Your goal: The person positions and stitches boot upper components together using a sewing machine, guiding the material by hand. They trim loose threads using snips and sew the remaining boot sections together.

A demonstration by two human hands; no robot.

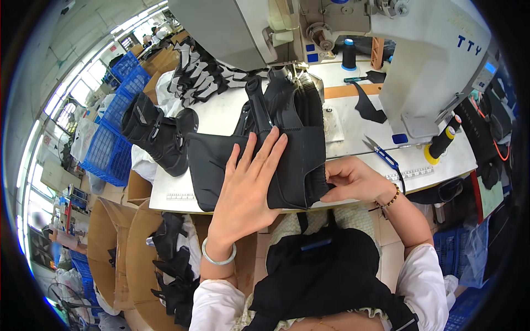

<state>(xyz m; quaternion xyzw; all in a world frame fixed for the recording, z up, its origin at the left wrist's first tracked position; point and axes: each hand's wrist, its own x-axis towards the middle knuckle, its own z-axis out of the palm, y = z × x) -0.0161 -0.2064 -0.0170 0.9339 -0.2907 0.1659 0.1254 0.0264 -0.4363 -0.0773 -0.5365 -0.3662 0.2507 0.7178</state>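
Observation:
A black boot upper (pixel 303 146) lies on the white sewing machine table (pixel 356 140), its panels spread toward me and its far part beneath the machine head. My left hand (pixel 245 185) rests on it with the fingers stretched out flat, pressing on the front panel. At the right edge of the upper, the thumb and fingers of my right hand (pixel 353 179) pinch the ribbed border. What lies between those fingertips is partly hidden. Just left of the upper stands a black boot (pixel 160 132) with straps.
The sewing machine (pixel 414 71) rises beyond my hands. Blue-handled scissors (pixel 382 153) and a spool of black thread (pixel 440 144) lie to the right. Grey and black cut pieces (pixel 201 71) pile up at the back left. A cardboard box (pixel 141 265) stands below the table's left side.

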